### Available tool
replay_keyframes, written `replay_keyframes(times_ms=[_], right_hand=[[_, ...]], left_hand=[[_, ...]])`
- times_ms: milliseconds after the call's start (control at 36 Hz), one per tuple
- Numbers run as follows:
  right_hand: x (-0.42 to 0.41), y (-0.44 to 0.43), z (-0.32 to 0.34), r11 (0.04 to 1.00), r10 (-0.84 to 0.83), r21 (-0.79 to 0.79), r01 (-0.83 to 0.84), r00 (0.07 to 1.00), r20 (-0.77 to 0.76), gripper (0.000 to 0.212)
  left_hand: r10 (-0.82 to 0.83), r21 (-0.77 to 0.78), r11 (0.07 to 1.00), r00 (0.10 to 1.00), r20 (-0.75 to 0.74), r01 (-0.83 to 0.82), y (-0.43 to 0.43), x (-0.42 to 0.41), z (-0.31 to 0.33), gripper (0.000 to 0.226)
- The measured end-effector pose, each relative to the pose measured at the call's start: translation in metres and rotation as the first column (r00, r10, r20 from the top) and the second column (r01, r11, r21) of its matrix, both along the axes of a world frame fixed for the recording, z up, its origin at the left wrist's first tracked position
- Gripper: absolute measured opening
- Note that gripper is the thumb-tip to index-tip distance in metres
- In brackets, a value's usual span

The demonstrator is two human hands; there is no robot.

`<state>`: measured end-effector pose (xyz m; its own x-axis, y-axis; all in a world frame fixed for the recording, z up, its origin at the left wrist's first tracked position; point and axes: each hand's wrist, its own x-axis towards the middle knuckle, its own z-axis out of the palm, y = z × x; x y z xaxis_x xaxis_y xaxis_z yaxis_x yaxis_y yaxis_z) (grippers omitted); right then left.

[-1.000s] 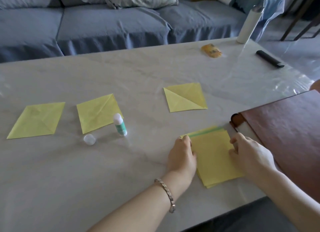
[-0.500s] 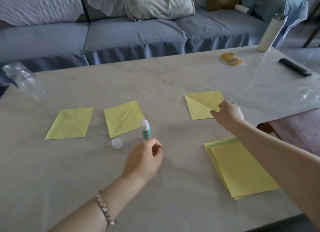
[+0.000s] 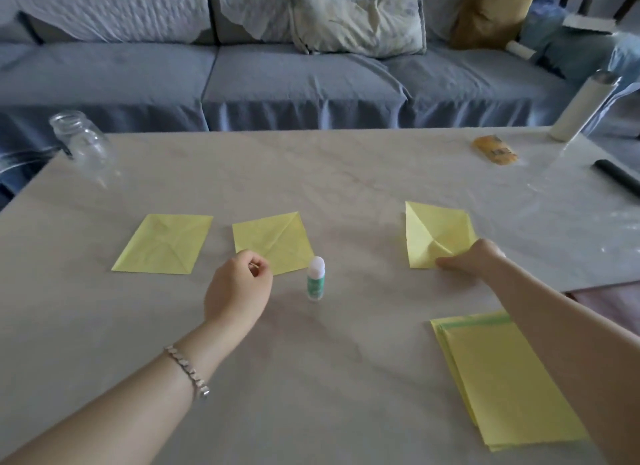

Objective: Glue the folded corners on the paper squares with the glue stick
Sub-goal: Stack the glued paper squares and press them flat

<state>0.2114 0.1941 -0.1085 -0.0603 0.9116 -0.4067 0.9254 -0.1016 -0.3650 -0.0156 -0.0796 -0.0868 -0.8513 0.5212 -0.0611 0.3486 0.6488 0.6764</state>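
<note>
Yellow folded paper square (image 3: 437, 232) at far right: the right hand (image 3: 476, 258) pinches its near edge, having left the near stack of yellow sheets (image 3: 502, 378); the left hand (image 3: 237, 288), fingers curled, has come beside the upright white-and-green glue stick (image 3: 316, 279), whether holding anything I cannot tell; gluing seems next.

The left hand (image 3: 239, 291) curls knuckles-up, so the inside of that grip is out of sight; a tan speck between its fingers is too small to name. The right hand (image 3: 474, 260) pinches the right square (image 3: 436, 236), with the corner buried under the grip. Behind that grip, the forearm (image 3: 571, 343) covers the stack (image 3: 502, 378) edge. The remote (image 3: 620, 180) runs off frame, and the jar (image 3: 83, 145) is blurred.
</note>
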Motion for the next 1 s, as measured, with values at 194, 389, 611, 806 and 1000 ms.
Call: replay_keyframes(times_ms=[194,389,611,806,1000], right_hand=[[-0.007,-0.012,0.009,0.995,0.022,0.102,-0.018,0.999,-0.042,0.055],[-0.020,-0.053,0.034,0.964,0.145,0.267,-0.010,0.858,-0.493,0.011],[-0.027,-0.103,0.052,0.977,0.170,0.213,-0.025,0.695,-0.698,0.013],[-0.021,-0.119,0.049,0.973,0.195,0.227,-0.045,0.688,-0.699,0.011],[-0.020,-0.123,0.047,0.970,0.204,0.238,-0.049,0.692,-0.692,0.014]], left_hand=[[0.030,-0.156,0.987,0.998,-0.050,-0.037,0.018,-0.022,-0.003,0.015],[-0.017,-0.394,0.919,1.000,-0.003,0.014,0.043,-0.031,-0.002,0.065],[0.014,-0.387,0.922,0.995,0.099,0.026,0.048,-0.034,-0.006,0.079],[0.051,-0.453,0.891,0.998,0.049,-0.023,0.051,-0.034,-0.008,0.088],[0.081,-0.400,0.916,0.990,0.114,-0.029,0.048,-0.041,-0.007,0.098]])
